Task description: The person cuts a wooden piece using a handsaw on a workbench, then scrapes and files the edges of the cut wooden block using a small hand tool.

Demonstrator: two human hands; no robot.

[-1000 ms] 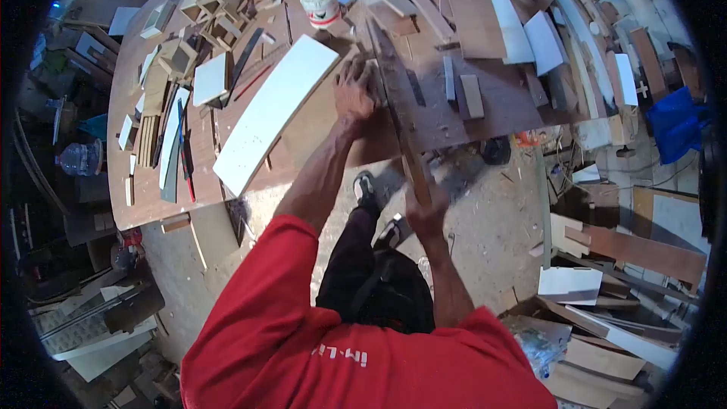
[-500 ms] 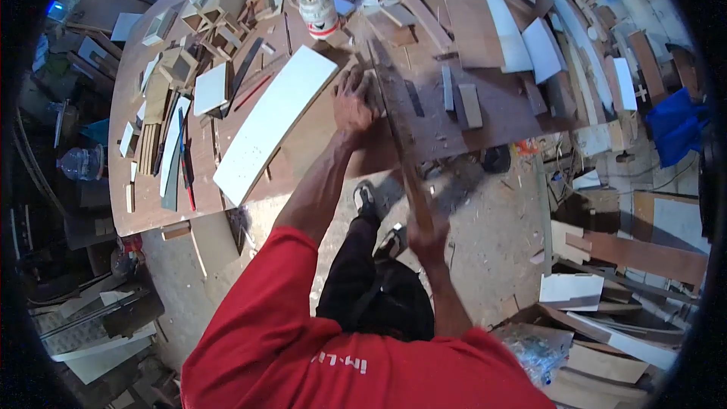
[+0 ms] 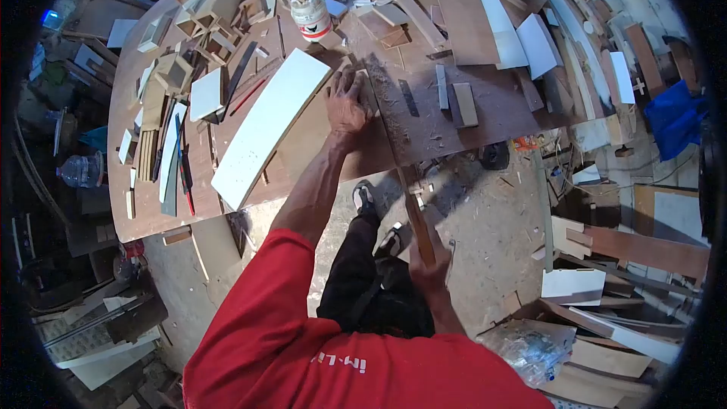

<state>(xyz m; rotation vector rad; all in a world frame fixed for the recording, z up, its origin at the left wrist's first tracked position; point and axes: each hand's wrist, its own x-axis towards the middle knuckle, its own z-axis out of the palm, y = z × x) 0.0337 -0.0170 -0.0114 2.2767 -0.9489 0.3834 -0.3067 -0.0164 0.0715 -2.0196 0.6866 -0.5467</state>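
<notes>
My left hand (image 3: 347,110) lies flat with its fingers spread, pressing on a thin brown board (image 3: 303,144) at the table's front edge. Below that edge, my right hand (image 3: 430,269) is wrapped around the wooden handle of a handsaw (image 3: 420,231). The saw's narrow blade runs up and forward from the handle, along the right side of my left hand; its far end is hard to make out. Sawdust is scattered on the surface just right of the blade. A curved white panel (image 3: 273,125) lies left of my left hand.
The brown worktable (image 3: 447,140) carries several wood offcuts, a white tub (image 3: 310,17), a red pencil-like stick (image 3: 248,95) and small blocks (image 3: 464,104). Boards are piled on the floor at right, near a plastic bag (image 3: 530,352). A blue cloth (image 3: 676,121) hangs at far right.
My right hand has drawn the saw back and down toward my body, and the blade is less blurred. My left hand stays on the board. The view has shifted slightly.
</notes>
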